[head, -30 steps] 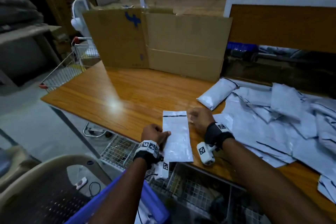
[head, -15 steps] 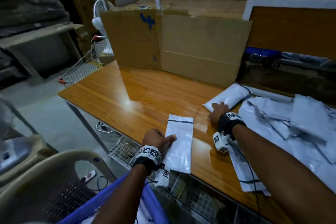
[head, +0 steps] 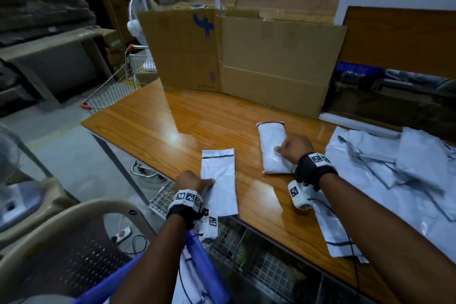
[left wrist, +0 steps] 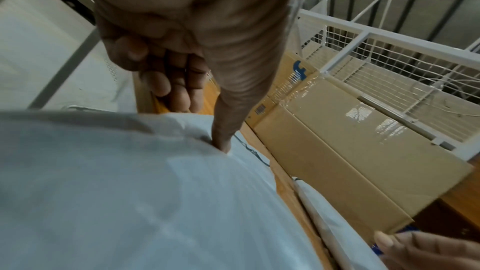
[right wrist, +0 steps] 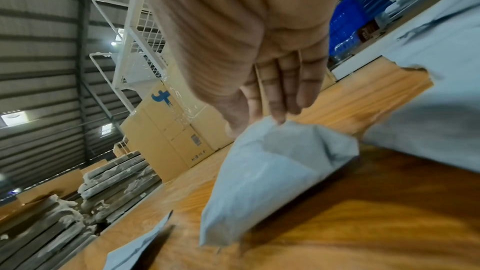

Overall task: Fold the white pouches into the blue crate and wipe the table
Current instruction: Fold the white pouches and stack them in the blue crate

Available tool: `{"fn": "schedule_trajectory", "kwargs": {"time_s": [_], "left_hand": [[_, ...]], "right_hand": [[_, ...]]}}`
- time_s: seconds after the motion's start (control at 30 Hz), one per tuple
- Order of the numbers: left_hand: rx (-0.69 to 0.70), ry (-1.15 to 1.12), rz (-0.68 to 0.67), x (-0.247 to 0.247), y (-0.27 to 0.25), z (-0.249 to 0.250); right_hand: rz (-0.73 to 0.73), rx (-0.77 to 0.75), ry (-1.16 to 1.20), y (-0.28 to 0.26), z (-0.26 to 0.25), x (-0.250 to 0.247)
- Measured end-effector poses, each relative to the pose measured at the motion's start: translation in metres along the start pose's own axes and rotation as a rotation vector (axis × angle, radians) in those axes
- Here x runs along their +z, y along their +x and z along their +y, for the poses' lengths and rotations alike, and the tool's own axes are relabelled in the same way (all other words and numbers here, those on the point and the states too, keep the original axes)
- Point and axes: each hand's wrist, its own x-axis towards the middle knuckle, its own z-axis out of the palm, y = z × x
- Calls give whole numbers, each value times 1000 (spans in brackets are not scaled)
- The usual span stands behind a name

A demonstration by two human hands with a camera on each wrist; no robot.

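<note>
fingers (right wrist: 279, 93) of right hand (head: 294, 149) pinch soft stuffed pouch (head: 271, 138) beneath them; left hand (head: 193, 181) pinches thin, likely slippery flat pouch (head: 220, 175).

Bare hands (head: 294, 149), bare forearms (head: 370, 215), black wrist straps (head: 314, 170), white marker-tagged camera blocks (head: 299, 195)

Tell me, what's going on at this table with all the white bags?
A person is working through white pouches on a wooden table. The left grip, their left hand, presses its thumb on a flat pouch at the near edge. The right grip, their right hand, pinches a stuffed pouch further right. A loose pile of pouches lies beyond it, and a blue crate sits below the near edge. Wiping has not started.
</note>
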Motion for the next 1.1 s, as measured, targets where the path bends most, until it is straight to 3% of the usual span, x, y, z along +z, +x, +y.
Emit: {"fn": "schedule_trajectory", "kwargs": {"time_s": [0.03,0.17,0.37,0.63,0.8,1.1], "left_hand": [[-10,-7,28,-5,1,-4],[-40,-52,81,-18,-2,-18],[-90,-146,-25,-18,-11,-26],[-144,-270,-160,-27,-8,-36],[-125,-366,-183,-32,-3,-54],[-119,-532,-157,-45,-16,-105]], "right_hand": [[36,56,63,2,1,5],[-75,215,143,-1,-10,26],[-131,219,224,-14,-31,32],[-208,115,329,-37,-47,47],[-181,166,400,-52,-63,58],[-317,148,669,-80,-112,98]]}}
